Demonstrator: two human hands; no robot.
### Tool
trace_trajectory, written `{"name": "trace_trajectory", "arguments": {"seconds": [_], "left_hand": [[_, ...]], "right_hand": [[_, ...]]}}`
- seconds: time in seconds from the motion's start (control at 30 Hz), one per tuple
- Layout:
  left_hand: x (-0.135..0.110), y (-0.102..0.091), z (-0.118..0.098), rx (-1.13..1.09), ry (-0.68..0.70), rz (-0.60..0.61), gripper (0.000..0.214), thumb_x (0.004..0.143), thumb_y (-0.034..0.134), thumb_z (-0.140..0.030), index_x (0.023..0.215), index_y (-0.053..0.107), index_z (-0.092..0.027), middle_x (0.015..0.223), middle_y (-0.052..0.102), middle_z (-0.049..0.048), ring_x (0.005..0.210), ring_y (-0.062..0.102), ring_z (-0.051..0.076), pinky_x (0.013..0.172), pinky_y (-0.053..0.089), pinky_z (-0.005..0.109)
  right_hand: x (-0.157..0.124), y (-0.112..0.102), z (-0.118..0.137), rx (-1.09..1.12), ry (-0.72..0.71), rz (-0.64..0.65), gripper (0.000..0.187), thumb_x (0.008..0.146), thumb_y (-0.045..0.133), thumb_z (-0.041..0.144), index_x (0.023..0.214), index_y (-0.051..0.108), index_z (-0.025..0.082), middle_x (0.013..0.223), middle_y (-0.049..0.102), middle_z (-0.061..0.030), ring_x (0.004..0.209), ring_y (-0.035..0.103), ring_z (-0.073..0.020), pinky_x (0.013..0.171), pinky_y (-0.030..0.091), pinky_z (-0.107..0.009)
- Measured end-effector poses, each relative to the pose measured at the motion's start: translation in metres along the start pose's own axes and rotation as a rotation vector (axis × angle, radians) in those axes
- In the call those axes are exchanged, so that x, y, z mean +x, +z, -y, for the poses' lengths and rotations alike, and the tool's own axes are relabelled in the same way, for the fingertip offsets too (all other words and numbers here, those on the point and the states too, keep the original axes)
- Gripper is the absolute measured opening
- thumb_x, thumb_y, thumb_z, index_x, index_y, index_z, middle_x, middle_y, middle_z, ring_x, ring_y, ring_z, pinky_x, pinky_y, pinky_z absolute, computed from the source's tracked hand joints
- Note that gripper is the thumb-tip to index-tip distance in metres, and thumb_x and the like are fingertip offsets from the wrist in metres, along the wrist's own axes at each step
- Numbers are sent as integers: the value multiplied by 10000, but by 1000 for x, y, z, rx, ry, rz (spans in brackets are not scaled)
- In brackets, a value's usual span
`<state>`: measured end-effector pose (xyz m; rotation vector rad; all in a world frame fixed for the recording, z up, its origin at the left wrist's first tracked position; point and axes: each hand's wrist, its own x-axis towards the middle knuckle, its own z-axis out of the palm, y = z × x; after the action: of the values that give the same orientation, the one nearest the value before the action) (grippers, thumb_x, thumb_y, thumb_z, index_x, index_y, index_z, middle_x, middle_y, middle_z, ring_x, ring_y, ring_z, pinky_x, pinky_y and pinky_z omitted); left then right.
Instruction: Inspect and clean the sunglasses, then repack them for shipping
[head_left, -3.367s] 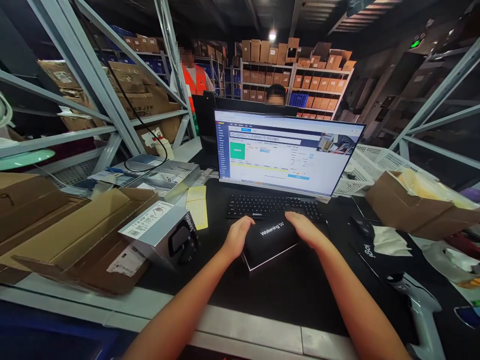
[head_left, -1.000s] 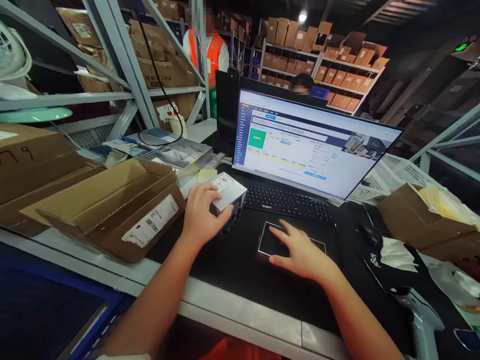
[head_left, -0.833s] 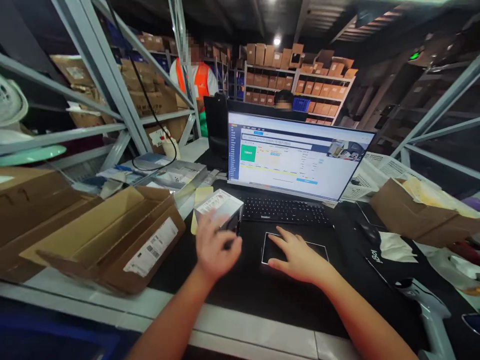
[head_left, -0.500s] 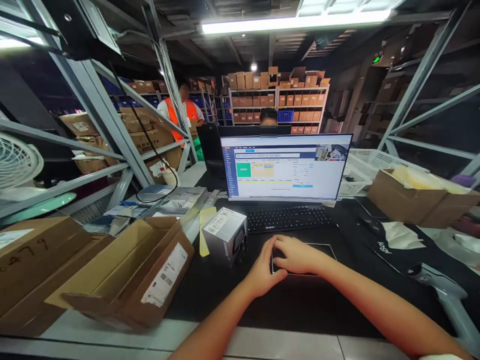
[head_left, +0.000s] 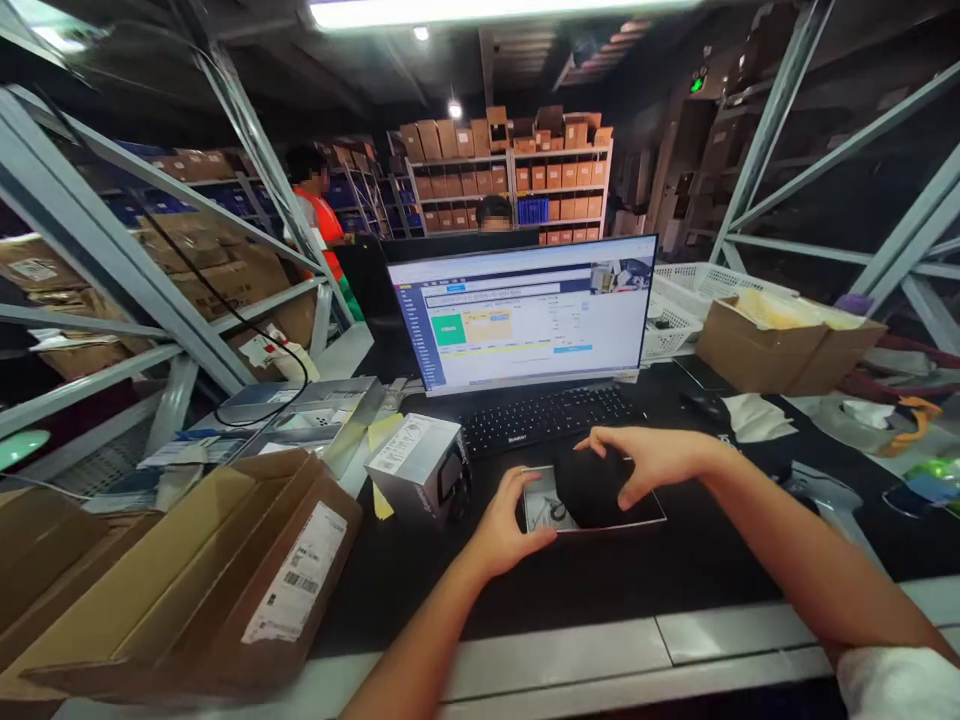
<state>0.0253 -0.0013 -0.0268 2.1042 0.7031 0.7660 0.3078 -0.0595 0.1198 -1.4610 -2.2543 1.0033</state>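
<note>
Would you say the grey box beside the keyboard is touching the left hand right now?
Apart. The head view shows a strip of black mat between the grey box and the left hand, which rests on the flat black box.
</note>
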Motion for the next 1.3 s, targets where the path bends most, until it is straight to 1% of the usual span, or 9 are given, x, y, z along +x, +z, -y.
{"name": "trace_trajectory", "arguments": {"seconds": [0.23, 0.33, 0.53, 0.63, 0.77, 0.93, 1.1, 1.2, 1.3], "left_hand": [[-2, -5, -9, 24, 70, 58, 785, 636, 871, -407, 1327, 530, -254, 1454, 408, 141, 1368, 448, 350, 1172, 346, 514], [-2, -6, -11, 42, 100, 73, 800, 625, 879, -389, 1332, 527, -265, 1455, 408, 133, 1375, 442, 343, 1167, 359, 503], [0, -12, -8, 47, 33, 97, 753, 677, 850, -420, 1341, 533, -263, 1491, 404, 133, 1394, 429, 355, 1181, 342, 509], [1, -11, -10, 47, -19, 112, 679, 674, 845, -446, 1274, 593, -251, 1458, 436, 125, 1351, 477, 349, 1155, 385, 484], [-3, 1, -20, 84, -72, 66, 765, 637, 856, -490, 1320, 587, -272, 1402, 469, 115, 1275, 533, 354, 1114, 428, 502], [-17, 19, -33, 1, -132, 25, 1130, 727, 799, -522, 1600, 99, -367, 1637, 202, 115, 1523, 180, 384, 1222, 216, 611], [-24, 22, -37, -80, 7, -7, 1355, 712, 830, -516, 1541, -236, -401, 1695, -49, 96, 1559, 5, 366, 1230, 139, 651], [-24, 21, -36, -130, 69, -53, 1366, 683, 866, -476, 1559, -178, -393, 1670, 164, 139, 1528, 211, 369, 1213, 231, 621], [-24, 21, -34, -175, 54, -88, 1287, 671, 882, -439, 1580, -27, -392, 1550, 422, 125, 1416, 439, 337, 1178, 338, 554]], "right_hand": [[-16, 6, 23, -149, -23, -3, 1055, 451, 913, 326, 1431, 522, 307, 1158, 646, -25, 1039, 643, -282, 898, 516, -369], [-18, 6, 38, -249, 3, 69, 926, 413, 908, 309, 1301, 647, 333, 1120, 643, -30, 980, 660, -288, 840, 545, -379], [-26, -15, 38, -40, 18, -92, 779, 433, 902, 339, 1182, 700, 270, 1383, 584, -35, 1203, 608, -327, 995, 527, -423], [-33, -25, 14, 210, 2, -341, 835, 449, 909, 364, 1236, 668, 224, 1178, 705, -34, 1065, 673, -283, 935, 536, -411], [-37, -17, -24, 717, -79, -875, 508, 711, 794, 402, 1158, 670, 193, 1173, 723, -58, 1015, 696, -216, 850, 537, -350], [-41, 22, -37, 994, 169, -1225, 314, 856, 697, 418, 1129, 666, 266, 1378, 628, -35, 1205, 628, -225, 835, 602, -293], [-47, 67, -22, 971, 378, -999, 542, 875, 639, 570, 1370, 515, 385, 1377, 618, -12, 1101, 686, -259, 668, 657, -352], [-50, 82, -17, 930, 461, -815, 644, 871, 601, 645, 1453, 435, 424, 1393, 604, -24, 1072, 696, -290, 605, 652, -397], [-53, 84, -16, 837, 458, -756, 576, 869, 612, 630, 1383, 529, 384, 1380, 615, -31, 1140, 666, -291, 739, 648, -406]]}}
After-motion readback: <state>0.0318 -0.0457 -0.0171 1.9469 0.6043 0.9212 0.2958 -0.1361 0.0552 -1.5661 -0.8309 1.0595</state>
